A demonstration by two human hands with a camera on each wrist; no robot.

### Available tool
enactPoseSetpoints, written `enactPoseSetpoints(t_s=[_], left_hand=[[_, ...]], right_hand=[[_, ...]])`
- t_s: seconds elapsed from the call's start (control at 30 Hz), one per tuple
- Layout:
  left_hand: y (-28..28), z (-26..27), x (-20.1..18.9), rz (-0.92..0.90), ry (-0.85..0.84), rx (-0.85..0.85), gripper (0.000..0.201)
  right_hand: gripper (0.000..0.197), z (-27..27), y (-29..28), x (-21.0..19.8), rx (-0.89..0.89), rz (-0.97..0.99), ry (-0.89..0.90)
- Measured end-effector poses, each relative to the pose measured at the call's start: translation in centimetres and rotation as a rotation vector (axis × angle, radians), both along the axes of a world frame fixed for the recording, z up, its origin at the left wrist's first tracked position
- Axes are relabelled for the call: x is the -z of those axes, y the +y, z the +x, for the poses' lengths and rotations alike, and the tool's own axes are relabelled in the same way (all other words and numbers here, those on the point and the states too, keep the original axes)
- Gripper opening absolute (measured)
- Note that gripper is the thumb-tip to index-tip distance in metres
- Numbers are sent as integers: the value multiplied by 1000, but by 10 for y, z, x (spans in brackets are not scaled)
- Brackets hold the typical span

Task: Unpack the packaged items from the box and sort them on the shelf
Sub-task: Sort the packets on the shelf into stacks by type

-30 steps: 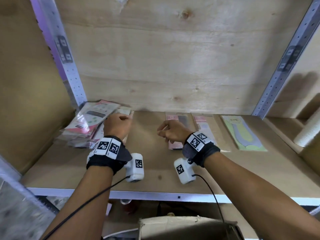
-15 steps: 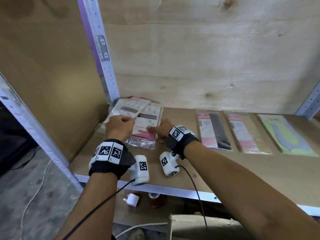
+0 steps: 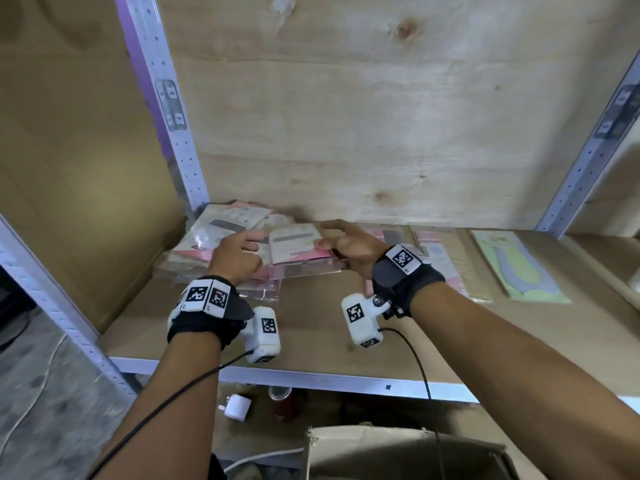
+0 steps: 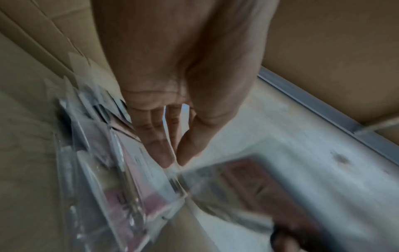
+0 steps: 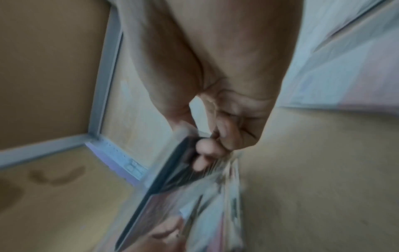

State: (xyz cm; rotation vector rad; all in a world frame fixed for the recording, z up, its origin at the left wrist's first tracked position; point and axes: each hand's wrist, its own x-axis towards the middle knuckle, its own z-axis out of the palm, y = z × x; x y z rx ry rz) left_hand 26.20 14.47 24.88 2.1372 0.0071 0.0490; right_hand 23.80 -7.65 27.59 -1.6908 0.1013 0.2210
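A loose pile of clear-sleeved pink and white packets [image 3: 211,237] lies in the shelf's back left corner. My right hand [image 3: 332,242] grips one white and pink packet [image 3: 294,245] by its right edge, just above the pile. In the right wrist view the thumb lies on one face and curled fingers [image 5: 202,148] on the other face of this packet [image 5: 172,179]. My left hand [image 3: 242,251] meets the packet's left edge. In the blurred left wrist view its thumb and fingertips [image 4: 166,158] pinch a corner of the sleeve [image 4: 237,180].
Three packets lie in a row on the wooden shelf [image 3: 311,327] to the right: a pink and black one [image 3: 391,233] mostly behind my right hand, a pink one [image 3: 440,258] and a green one [image 3: 512,265]. An open cardboard box [image 3: 398,452] stands below the shelf's front edge.
My right hand went left to the pile and took hold of one packet, which now sits raised above the pile. My left hand stayed at the pile and now pinches that packet's left edge.
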Motion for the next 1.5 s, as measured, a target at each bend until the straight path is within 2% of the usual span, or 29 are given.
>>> enactPoseSetpoints(t_s=[0.07,0.17,0.27,0.37,0.43,0.53,0.63,0.7,0.73,0.83,0.9,1.03,1.13,1.2,1.27,1.33,1.4,1.5], left_hand=[[-18,-6,-4,115,-48,112,62],[-45,-15,-12,172,-227,141,40],[-66,-19,-22,104,-371,114,26],[-79,-20,-27,69,-457,95,28],[-86,-20,-25,-45,-443,141,27],[-97,-17,-16,-191,-352,233,27],[-105,-10,-9,-309,-263,267,22],[-109,-8,-4,-397,-182,263,14],[-110,-8,-2,-421,-127,254,10],[-112,-6,6,-473,55,243,6],[-111,-3,7,-521,110,222,12],[-97,7,6,-653,83,41,27],[-85,10,8,-786,-5,-103,34],[-80,9,9,-778,-68,-173,37],[-77,9,11,-710,-88,-172,33],[-74,8,14,-562,-89,-116,32],[-72,8,18,-394,-124,-67,39],[-71,11,19,-233,-142,-122,50]], right_hand=[[30,-9,-14,-17,2,123,0],[16,-21,-33,-38,-36,242,39],[20,-27,-52,-48,-45,340,35],[26,-29,-69,-51,-3,413,14],[28,-30,-78,-51,39,426,11],[13,-34,-88,-44,59,311,4],[2,-39,-91,-32,-9,-84,-6],[9,-43,-91,-24,-61,-329,19],[12,-45,-90,-21,-79,-378,28],[28,-47,-94,-15,-126,-309,40],[23,-49,-99,-15,-185,-243,64],[10,-51,-107,-16,-291,-303,136],[17,-49,-113,-12,-309,-374,153],[26,-47,-116,-9,-308,-420,162],[29,-46,-119,-5,-319,-445,179],[30,-45,-122,-1,-316,-447,182],[33,-43,-124,0,-273,-460,158],[39,-39,-126,-5,-284,-515,149]])
